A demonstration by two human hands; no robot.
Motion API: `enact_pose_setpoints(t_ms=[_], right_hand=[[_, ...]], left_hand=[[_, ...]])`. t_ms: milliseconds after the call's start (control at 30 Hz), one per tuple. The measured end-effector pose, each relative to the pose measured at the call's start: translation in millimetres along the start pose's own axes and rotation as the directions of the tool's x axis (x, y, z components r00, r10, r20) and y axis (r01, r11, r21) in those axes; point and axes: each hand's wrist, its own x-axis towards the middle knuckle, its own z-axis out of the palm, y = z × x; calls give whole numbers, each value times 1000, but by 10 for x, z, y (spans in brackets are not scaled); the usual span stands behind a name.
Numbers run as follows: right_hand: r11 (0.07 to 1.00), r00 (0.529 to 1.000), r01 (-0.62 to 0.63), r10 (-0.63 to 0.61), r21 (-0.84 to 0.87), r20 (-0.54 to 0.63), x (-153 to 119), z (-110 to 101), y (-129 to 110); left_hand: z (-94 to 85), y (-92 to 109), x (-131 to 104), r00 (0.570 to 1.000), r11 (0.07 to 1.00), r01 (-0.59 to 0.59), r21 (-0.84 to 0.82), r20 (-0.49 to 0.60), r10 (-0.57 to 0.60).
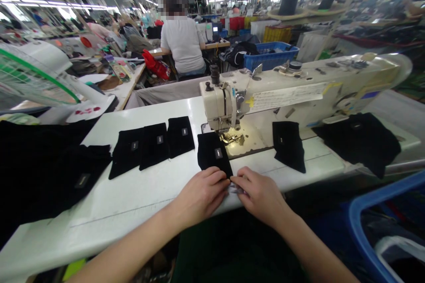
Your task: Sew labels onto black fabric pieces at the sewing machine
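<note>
A black fabric piece with a small label [212,152] lies just in front of the needle area of a cream sewing machine [219,106]. My left hand [207,190] is closed on the near edge of this piece. Beside it, my right hand [259,192] is closed at the piece's near right corner; a small shiny metal object [236,188] shows under its fingers, too hidden to name. Left of the machine, several labelled black pieces [154,146] lie in a row on the white table [133,199]. Another black piece [288,143] rests to the right.
Dark fabric [43,163] is heaped at the left, below a fan with a green rim [40,70]. More black fabric [360,139] lies at the right. A blue basket [360,212] stands at the lower right. Ahead, a person in a white shirt [183,44] faces away.
</note>
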Motion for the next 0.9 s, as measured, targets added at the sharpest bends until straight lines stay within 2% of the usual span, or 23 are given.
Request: enact_pose_setpoints(t_ms=[267,633,900], right_hand=[[998,999,-41,42,-53,19,326,15,105],[992,998,-54,57,-117,15,700,20,217],[988,997,-76,79,-131,17,748,16,217]], left_hand=[[-54,-275,149,1000,1000,-6,6,-29,7],[-128,-637,307,1000,999,-4,36,-12,5],[-163,-877,434,999,997,16,71,-48,-13]])
